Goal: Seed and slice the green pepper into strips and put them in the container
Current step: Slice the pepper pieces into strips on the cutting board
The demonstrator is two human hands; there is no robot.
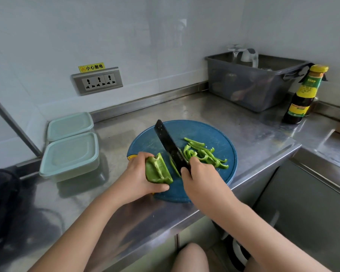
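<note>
Slicing was the step in hand, roughly midway by my judgement. Left hand (140,173) gripped the pepper (157,170) piece, inner side up, thumb along its near edge and fingers curled over the far edge, pinning it to the board (214,132). Right hand (199,173) was wrapped tight round the knife (170,148) handle, forefinger near the blade base; blade stood just right of the left fingertips, edge down on the board, with one fresh strip lying between blade and pepper. Cut strips (206,154) lay heaped just beyond the right knuckles, on the far side of the blade. Two containers (71,156), both lidded, sat on the counter (253,134) well left of the left hand; none opened yet. To do this well, I judged: keep left fingertips tucked back with knuckles guiding the blade, step the hand left evenly for even strip width, keep the tip low and rock through so the skin is fully cut. Pepper skin is slick on the board, so press firmly. Risk: thumb sat close to the blade line. Seeds not visible on the piece.
</note>
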